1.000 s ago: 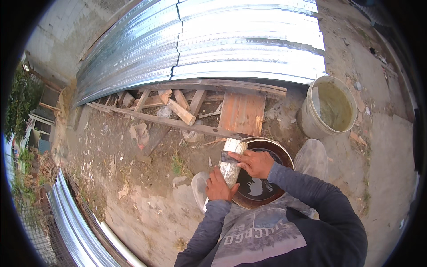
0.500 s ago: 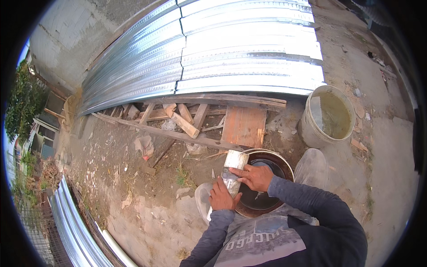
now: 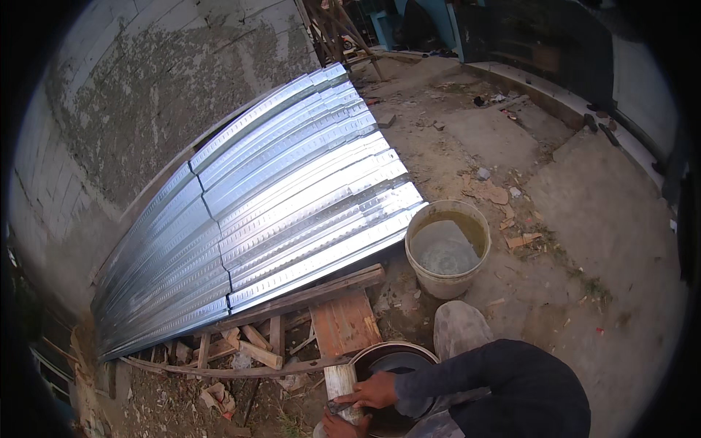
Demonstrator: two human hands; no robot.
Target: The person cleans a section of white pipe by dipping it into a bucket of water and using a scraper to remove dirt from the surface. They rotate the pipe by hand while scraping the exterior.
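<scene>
A whitish pipe (image 3: pixel 340 381), worn and stained, leans over the edge of a round brown tub (image 3: pixel 436 357) with dark liquid inside. My left hand (image 3: pixel 345 426) grips its lower part; the bottom of the picture cuts this hand off. Across the pipe, my right hand (image 3: pixel 377 391) presses its fingers on a small dark grey flat piece (image 3: pixel 338 407); its exact kind cannot be made out.
A pale bucket (image 3: pixel 478 272) of cloudy water stands beyond my knee (image 3: pixel 461 327). Shiny corrugated metal sheets (image 3: pixel 292 190) lie ahead on timber (image 3: pixel 314 293). Wood offcuts (image 3: pixel 261 355) and a reddish board (image 3: pixel 345 325) are beneath. A rough wall (image 3: pixel 175 95) rises at far left.
The view has swung up and to the right, so the hands, pipe and tub now sit lower in it. My right hand has slid down the pipe, nearer my left.
</scene>
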